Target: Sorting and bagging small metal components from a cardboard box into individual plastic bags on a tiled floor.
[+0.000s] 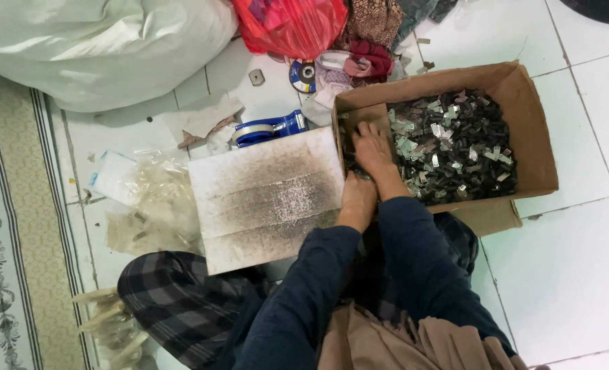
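A person sits on the white tile floor [572, 274] with both hands reaching into a brown cardboard box [532, 147]. The box sits at about 2 o'clock from the person's lap, and it is full of small black and silver metal pieces [455, 144]. The right hand [371, 147] lies flat on the pile at the left end of the box, with its fingers spread a little apart and not closed on anything. The left hand [356, 195] is just below it, at the box's near left corner. Its fingers dip down out of sight, so I cannot tell if they are apart or closed on something. Both arms wear dark blue sleeves [414, 253]. At 9 o'clock from the hands, right beside the box, lies a white board [267, 199] with grey dusty marks on it. A blue tape holder [270, 128] sits at 12 o'clock from the board. Clear plastic bags [150, 205] lie at 9 o'clock from the board. A red bag [291, 24] and a big white sack [99, 48] are far up at 11 o'clock.
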